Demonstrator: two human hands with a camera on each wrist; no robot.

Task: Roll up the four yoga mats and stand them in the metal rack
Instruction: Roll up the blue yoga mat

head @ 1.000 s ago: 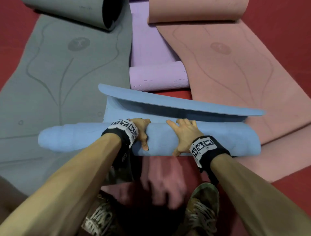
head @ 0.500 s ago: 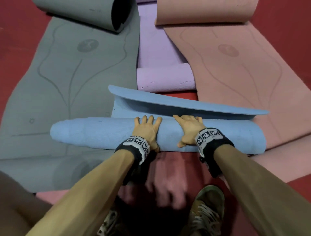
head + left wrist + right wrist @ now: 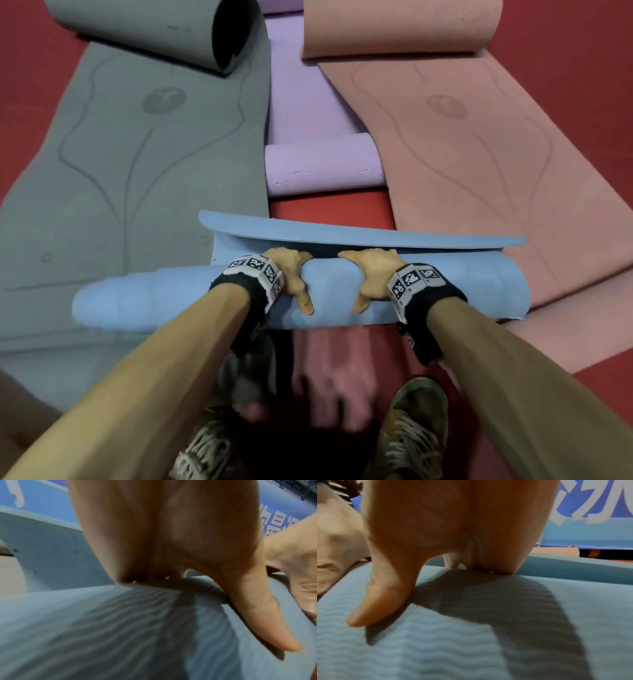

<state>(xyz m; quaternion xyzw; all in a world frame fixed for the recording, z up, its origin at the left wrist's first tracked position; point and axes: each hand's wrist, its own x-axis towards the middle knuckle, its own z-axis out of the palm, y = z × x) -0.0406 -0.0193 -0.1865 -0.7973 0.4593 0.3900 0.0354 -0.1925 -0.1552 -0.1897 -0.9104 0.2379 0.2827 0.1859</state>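
Item: red floor [image 3: 329, 212], carrying four yoga mats. Grey mat [image 3: 137, 164], far left, lay mostly flat, its far end curled into a loose roll. Pink mat [image 3: 479, 154], far right, lay likewise flat with its far end rolled. Blue mat [image 3: 335, 298], near centre, was rolled almost fully, lying crosswise over the edges of the grey and pink mats, its last flap raised at the far side. Purple mat [image 3: 322, 168] lay between grey and pink, its near end rolled. Left hand [image 3: 291, 270] and right hand [image 3: 373, 274] sat side by side on the blue roll, each grip curled over its top, thumbs on the near side.
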